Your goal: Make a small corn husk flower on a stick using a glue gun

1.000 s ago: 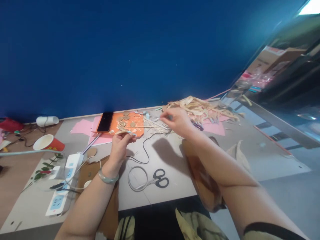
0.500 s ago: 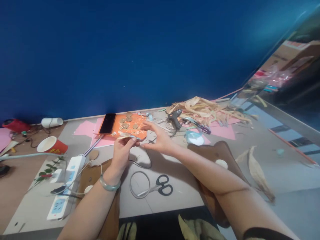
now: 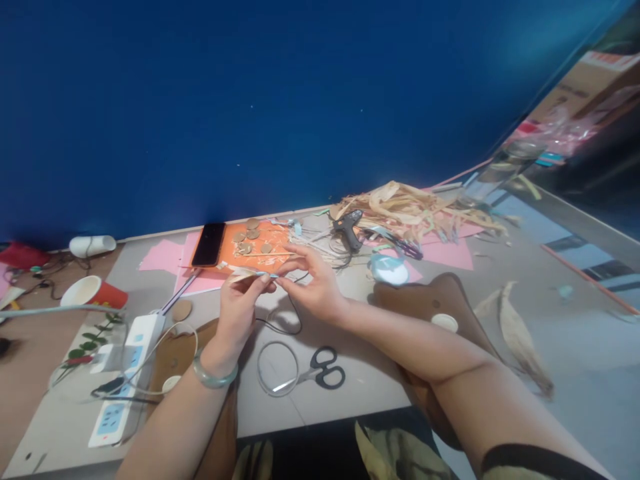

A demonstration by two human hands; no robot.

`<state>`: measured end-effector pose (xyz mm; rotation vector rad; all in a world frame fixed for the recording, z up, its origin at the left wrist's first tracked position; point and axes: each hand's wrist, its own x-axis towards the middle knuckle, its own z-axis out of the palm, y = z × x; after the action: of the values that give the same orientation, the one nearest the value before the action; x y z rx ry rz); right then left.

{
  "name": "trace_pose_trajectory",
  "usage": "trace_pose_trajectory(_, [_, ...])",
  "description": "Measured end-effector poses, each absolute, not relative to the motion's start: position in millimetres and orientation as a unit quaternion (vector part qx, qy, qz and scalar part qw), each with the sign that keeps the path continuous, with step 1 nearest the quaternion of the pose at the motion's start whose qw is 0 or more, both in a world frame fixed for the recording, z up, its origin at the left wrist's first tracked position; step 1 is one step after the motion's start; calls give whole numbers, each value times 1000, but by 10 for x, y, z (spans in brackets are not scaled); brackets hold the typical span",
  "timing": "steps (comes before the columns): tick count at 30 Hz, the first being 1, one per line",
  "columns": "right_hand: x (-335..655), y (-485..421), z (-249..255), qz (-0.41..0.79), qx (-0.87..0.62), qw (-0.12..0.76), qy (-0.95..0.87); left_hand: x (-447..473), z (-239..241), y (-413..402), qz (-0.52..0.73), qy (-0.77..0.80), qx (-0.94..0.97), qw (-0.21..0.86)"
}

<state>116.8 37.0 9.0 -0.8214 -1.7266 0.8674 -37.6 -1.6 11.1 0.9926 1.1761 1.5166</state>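
My left hand (image 3: 239, 317) pinches a pale strip, perhaps dried husk, (image 3: 241, 272) with a bluish edge between thumb and fingers. The thumb and forefinger of my right hand (image 3: 317, 288) close on the strip's right end, so both hands meet above the tabletop. What lies under the fingertips is hidden. Just beyond the hands is an orange sheet (image 3: 235, 233) with several round tan discs (image 3: 253, 233) and pale shavings. Scissors (image 3: 327, 368) with dark handles lie nearer me, their blades inside a thin grey ring (image 3: 259, 373).
A glue gun (image 3: 349, 229) stands by a heap of dried husks (image 3: 400, 203) at the back. A phone (image 3: 209, 245) rests on the orange sheet's left. Leftward are a power strip (image 3: 127, 373) with cords and a tipped paper cup (image 3: 107, 293). A blue wall (image 3: 300, 100) rises behind.
My right hand has moved slightly left, and its spread thumb and forefinger have closed on the end of the strip. My left hand keeps its pinch. The view has shifted slightly.
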Motion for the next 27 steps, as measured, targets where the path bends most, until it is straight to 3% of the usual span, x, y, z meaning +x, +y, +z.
trace_pose_trajectory(10, [1150,310,123,385,-349,512,-684,-335,155,-25,622,481,376,489])
trace_pose_trajectory(27, [1176,344,173,619,-344,468,-528,-338,227,-55,566,521,433,470])
